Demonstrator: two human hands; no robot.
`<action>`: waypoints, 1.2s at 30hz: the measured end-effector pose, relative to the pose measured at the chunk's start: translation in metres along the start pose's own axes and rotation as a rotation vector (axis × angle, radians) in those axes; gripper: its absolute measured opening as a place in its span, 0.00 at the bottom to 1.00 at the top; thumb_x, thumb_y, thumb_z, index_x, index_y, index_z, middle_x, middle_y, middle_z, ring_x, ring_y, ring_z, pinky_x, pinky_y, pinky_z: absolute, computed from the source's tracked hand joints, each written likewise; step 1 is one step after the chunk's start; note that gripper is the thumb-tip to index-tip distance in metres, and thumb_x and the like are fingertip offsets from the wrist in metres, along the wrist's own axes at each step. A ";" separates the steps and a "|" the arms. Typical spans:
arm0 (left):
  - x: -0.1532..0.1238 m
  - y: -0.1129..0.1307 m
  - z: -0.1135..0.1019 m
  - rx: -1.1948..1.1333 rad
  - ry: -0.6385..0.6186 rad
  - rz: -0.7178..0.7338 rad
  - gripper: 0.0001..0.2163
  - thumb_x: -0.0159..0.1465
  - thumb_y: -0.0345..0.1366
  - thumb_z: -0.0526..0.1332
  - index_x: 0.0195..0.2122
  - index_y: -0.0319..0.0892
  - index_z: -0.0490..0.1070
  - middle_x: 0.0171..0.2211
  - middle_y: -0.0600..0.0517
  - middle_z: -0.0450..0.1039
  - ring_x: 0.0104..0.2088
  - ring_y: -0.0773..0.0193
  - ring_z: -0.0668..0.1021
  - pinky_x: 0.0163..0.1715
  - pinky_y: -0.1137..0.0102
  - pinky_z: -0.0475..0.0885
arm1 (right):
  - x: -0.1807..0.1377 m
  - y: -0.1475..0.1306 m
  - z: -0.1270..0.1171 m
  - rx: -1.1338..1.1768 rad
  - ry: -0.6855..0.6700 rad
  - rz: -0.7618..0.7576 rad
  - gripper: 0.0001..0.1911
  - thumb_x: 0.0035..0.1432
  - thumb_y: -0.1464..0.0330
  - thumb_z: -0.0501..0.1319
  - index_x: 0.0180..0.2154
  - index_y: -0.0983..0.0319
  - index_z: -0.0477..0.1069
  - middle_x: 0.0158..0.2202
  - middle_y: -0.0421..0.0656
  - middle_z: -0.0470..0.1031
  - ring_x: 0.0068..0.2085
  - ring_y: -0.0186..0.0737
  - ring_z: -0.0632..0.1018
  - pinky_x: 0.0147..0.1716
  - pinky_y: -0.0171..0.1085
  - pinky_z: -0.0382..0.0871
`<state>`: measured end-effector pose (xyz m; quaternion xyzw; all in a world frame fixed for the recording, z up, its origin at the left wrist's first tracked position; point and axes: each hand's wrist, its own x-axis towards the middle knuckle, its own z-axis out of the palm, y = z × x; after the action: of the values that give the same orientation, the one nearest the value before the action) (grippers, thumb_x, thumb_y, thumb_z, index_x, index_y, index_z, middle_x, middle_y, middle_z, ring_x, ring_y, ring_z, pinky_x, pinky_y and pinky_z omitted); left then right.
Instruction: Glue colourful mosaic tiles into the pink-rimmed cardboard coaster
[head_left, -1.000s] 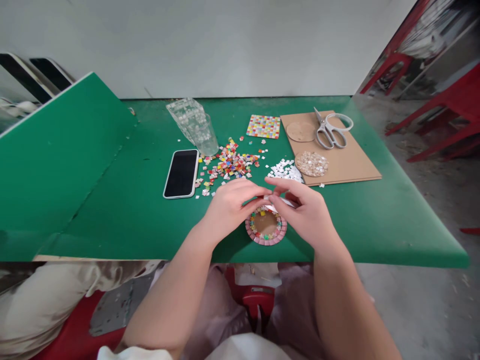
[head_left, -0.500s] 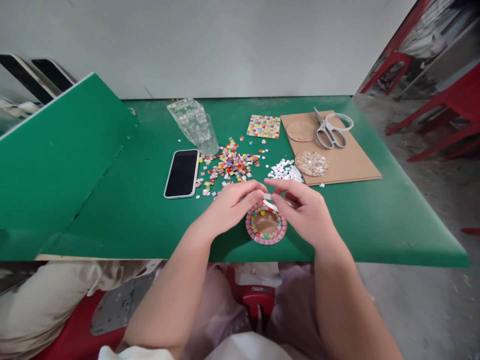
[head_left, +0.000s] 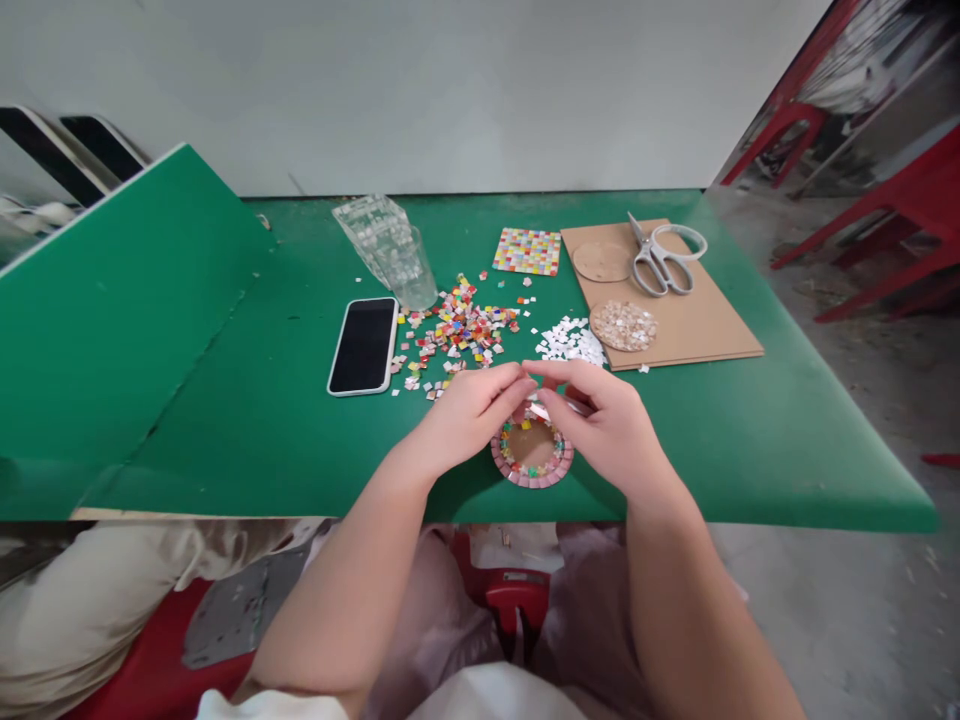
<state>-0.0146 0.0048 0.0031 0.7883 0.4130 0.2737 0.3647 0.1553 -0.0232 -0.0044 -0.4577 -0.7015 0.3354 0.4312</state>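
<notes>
Both hands meet above the far rim of a round coaster (head_left: 531, 475). It has a ring of pink tiles, a ring of small multicoloured pieces inside that, and a bare brown middle. My left hand (head_left: 472, 415) is closed in a pinch, its fingertips against those of my right; what it grips is hidden. My right hand (head_left: 600, 415) is closed on a thin white strip (head_left: 538, 410), only partly visible. Beyond the hands lie a heap of coloured mosaic tiles (head_left: 469, 325) and a smaller pile of white tiles (head_left: 571, 340).
Left of the tiles lies a phone (head_left: 364, 347), with a clear plastic bag (head_left: 390, 250) behind it. Scissors (head_left: 660, 265) and a round disc of pale pieces (head_left: 624, 327) rest on cardboard (head_left: 697, 330) at right. A tiled square (head_left: 527, 251) lies farther back. A green divider (head_left: 112, 310) stands left.
My fingertips have drawn closer together over the coaster's far rim, covering more of the white strip and the small pale piece seen between them before. The coaster stays in place.
</notes>
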 end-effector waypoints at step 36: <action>0.001 -0.009 0.004 -0.053 0.002 0.011 0.19 0.67 0.44 0.44 0.26 0.40 0.65 0.23 0.55 0.69 0.26 0.68 0.71 0.28 0.73 0.65 | 0.003 0.000 0.002 -0.038 0.061 0.010 0.12 0.58 0.72 0.57 0.41 0.57 0.76 0.35 0.41 0.76 0.36 0.35 0.75 0.35 0.34 0.71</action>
<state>-0.0155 0.0077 -0.0059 0.7804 0.4017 0.2875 0.3833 0.1525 -0.0200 -0.0048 -0.4794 -0.6918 0.3100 0.4421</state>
